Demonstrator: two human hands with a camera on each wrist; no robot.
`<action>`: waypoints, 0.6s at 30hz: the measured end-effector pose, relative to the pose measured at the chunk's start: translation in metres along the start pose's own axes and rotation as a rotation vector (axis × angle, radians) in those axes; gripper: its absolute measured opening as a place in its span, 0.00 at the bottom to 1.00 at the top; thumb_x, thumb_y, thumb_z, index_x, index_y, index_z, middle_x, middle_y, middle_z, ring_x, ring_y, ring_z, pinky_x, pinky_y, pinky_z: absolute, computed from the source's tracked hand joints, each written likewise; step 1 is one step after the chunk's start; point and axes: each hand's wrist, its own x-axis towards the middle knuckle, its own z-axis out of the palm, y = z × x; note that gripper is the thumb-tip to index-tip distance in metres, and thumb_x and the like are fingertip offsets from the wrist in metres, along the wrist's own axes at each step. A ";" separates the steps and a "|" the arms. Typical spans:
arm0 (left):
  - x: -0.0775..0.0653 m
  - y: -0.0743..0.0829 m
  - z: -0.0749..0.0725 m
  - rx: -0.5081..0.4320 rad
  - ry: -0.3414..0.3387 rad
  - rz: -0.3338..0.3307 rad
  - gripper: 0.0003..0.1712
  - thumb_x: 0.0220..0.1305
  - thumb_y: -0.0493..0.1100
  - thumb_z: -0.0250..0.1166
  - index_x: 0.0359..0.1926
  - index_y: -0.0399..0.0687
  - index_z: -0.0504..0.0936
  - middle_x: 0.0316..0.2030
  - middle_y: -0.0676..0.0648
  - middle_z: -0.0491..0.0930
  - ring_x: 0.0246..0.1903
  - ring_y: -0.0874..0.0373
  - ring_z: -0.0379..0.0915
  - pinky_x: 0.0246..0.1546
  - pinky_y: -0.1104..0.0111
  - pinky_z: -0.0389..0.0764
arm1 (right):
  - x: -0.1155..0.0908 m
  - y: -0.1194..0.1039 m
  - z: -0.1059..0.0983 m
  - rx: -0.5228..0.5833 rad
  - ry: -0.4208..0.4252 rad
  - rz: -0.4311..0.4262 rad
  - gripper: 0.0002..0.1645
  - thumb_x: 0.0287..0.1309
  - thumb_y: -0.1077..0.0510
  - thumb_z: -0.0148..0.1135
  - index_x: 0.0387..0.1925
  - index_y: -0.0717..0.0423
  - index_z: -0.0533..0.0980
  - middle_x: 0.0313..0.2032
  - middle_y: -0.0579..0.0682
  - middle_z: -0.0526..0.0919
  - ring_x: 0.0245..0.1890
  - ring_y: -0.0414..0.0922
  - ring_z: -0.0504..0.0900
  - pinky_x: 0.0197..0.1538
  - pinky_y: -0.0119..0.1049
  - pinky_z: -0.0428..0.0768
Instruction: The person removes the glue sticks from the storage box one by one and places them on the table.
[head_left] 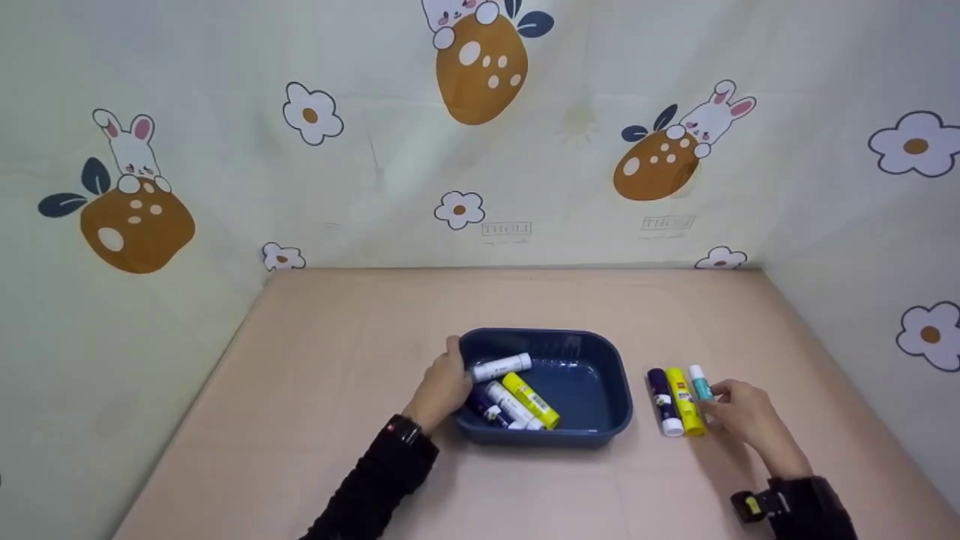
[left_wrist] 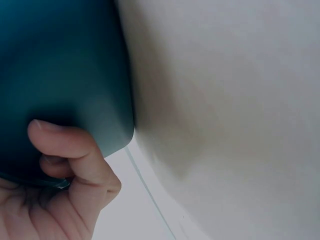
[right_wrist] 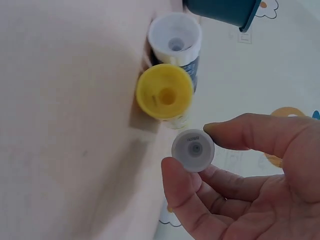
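Note:
My left hand (head_left: 442, 381) grips the left rim of a dark blue plastic basin (head_left: 604, 429), its fingers curled over the wall in the left wrist view. Inside the basin lie several glue sticks: a white one (head_left: 501, 367), a yellow one (head_left: 531, 401), another white one and a dark purple one (head_left: 491, 411). To the basin's right, my right hand (head_left: 746, 416) pinches a small white and teal glue stick (head_left: 700, 382) between thumb and fingers; its round white end (right_wrist: 193, 150) faces the right wrist camera. Beside it lie a yellow glue stick (head_left: 685, 401) and a purple glue stick (head_left: 664, 401).
The basin and glue sticks stand on a pale peach tabletop (head_left: 360, 315). Behind and at both sides hangs a light curtain (head_left: 375, 180) printed with rabbits, orange fruit and flowers.

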 end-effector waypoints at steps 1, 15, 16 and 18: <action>0.000 0.000 0.000 0.000 0.001 0.001 0.28 0.53 0.32 0.54 0.56 0.35 0.58 0.38 0.32 0.78 0.33 0.42 0.77 0.32 0.52 0.76 | 0.001 0.002 0.000 -0.003 -0.006 0.005 0.29 0.57 0.60 0.53 0.53 0.80 0.65 0.41 0.70 0.76 0.33 0.48 0.76 0.32 0.35 0.76; -0.001 0.001 0.000 0.009 0.012 0.004 0.28 0.54 0.32 0.54 0.56 0.34 0.58 0.37 0.32 0.78 0.33 0.41 0.77 0.32 0.52 0.77 | 0.008 0.013 0.004 0.024 -0.042 0.003 0.29 0.57 0.59 0.52 0.52 0.81 0.65 0.40 0.70 0.77 0.32 0.47 0.77 0.33 0.36 0.76; -0.001 0.001 0.000 0.012 0.014 0.010 0.28 0.54 0.32 0.54 0.56 0.34 0.58 0.36 0.32 0.78 0.32 0.41 0.77 0.31 0.52 0.77 | 0.008 0.012 0.004 0.010 -0.036 0.000 0.29 0.58 0.59 0.52 0.52 0.81 0.65 0.40 0.70 0.77 0.32 0.47 0.77 0.33 0.36 0.76; -0.002 0.000 0.000 0.020 0.022 0.025 0.27 0.54 0.32 0.55 0.56 0.33 0.58 0.35 0.32 0.78 0.32 0.41 0.77 0.30 0.52 0.77 | 0.007 0.011 0.002 -0.014 -0.025 -0.001 0.29 0.58 0.58 0.51 0.53 0.80 0.65 0.42 0.71 0.76 0.33 0.48 0.77 0.34 0.36 0.76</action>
